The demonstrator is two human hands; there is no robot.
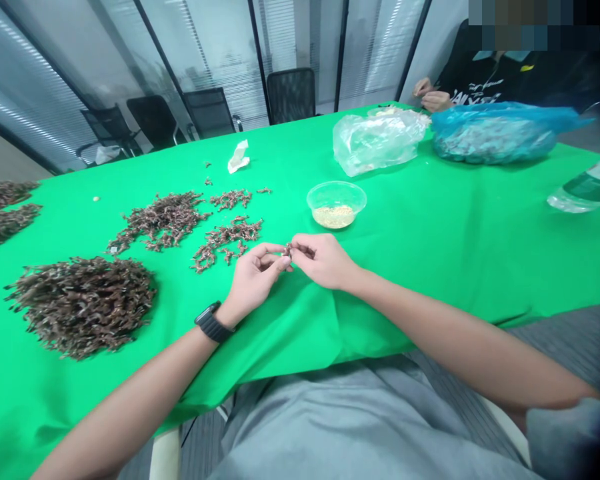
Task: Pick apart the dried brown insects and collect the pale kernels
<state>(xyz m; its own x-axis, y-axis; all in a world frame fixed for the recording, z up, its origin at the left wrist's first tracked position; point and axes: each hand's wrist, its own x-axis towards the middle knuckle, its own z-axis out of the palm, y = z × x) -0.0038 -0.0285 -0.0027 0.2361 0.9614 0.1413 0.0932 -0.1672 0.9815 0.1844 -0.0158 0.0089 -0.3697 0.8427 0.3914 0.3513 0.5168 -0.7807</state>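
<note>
Both my hands meet over the green tablecloth and pinch one small brown pod between their fingertips. My left hand, with a black watch on its wrist, grips the pod from the left. From the right, my right hand holds the same pod with curled fingers. Just beyond the hands stands a clear plastic bowl with pale seeds in its bottom. Loose brown pods lie scattered left of the bowl. A large heap of brown pods rests at the near left.
More pod piles lie at the far left edge. A clear plastic bag and a blue bag of pods sit at the back right. Behind them another person's hands work. A plastic bottle lies at right. Black chairs line the far side.
</note>
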